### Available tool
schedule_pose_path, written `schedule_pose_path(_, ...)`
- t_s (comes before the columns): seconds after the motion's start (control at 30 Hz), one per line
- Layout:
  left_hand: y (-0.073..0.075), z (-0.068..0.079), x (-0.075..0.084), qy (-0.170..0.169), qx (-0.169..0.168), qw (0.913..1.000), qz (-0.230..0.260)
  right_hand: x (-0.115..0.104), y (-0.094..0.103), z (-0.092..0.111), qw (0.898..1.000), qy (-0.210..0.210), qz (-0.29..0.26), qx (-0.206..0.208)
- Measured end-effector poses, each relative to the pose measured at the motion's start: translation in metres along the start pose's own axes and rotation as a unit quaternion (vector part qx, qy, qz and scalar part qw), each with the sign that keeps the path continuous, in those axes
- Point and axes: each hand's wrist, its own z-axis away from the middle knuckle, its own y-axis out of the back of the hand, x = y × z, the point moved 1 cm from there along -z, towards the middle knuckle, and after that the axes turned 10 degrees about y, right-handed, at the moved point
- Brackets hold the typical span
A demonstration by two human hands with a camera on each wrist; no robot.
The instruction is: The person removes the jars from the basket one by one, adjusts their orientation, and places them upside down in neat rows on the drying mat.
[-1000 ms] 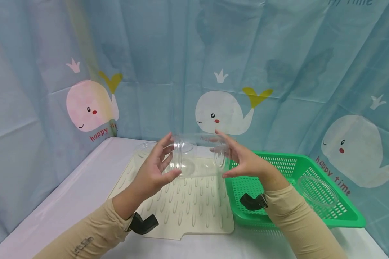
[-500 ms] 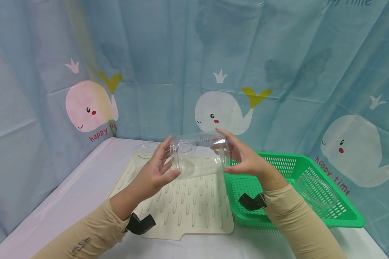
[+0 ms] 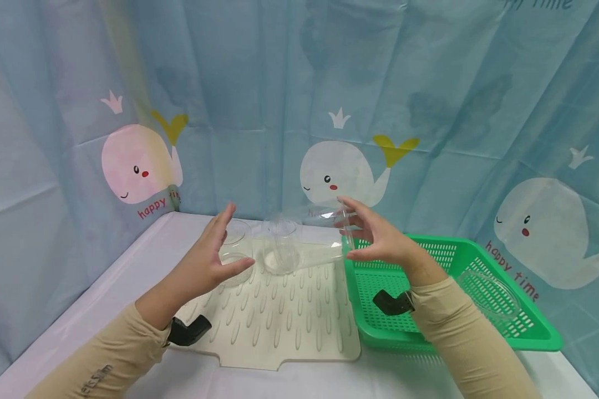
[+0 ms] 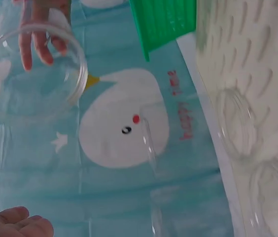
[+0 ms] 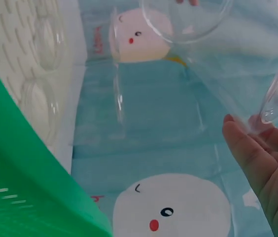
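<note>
My right hand (image 3: 386,241) holds a clear jar (image 3: 316,257) by one end, its thumb below and fingers above. The jar lies on its side in the air above the mat, and its other end points left. In the right wrist view, the fingers of the right hand (image 5: 267,158) are on the jar's near end. My left hand (image 3: 202,263) is apart from the held jar, thumb and fingers spread, with nothing in it. Beyond the left hand, a clear container (image 3: 237,277) stands on the cream ridged mat (image 3: 289,332). A second clear container (image 3: 281,267) stands beside it.
A green perforated basket (image 3: 379,335) stands right of the mat, under the right forearm. Inside it lies a clear round piece (image 3: 489,296). Behind the white tabletop (image 3: 105,316) hangs a blue curtain (image 3: 229,72) printed with whales.
My left hand has let go of the jar and moved left, uncovering the containers on the mat. The right hand keeps hold of the jar, almost in the same place.
</note>
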Motion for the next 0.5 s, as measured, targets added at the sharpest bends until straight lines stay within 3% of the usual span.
schedule_pose_path(0.2,0.007,-0.001,-0.027,0.050,-0.008,0.9968,-0.062,0.008,0.004,0.004,0.998,-0.042,0.051,-0.003)
schedule_pose_path(0.37,0.009,0.000,-0.052,0.096,-0.038,0.9914,-0.081,0.013,0.007,0.006,0.996,-0.063,0.062,-0.007)
schedule_pose_path(0.5,0.010,-0.001,-0.070,0.111,-0.047,0.9879,-0.097,0.019,0.008,0.007,0.995,-0.070,0.067,-0.009)
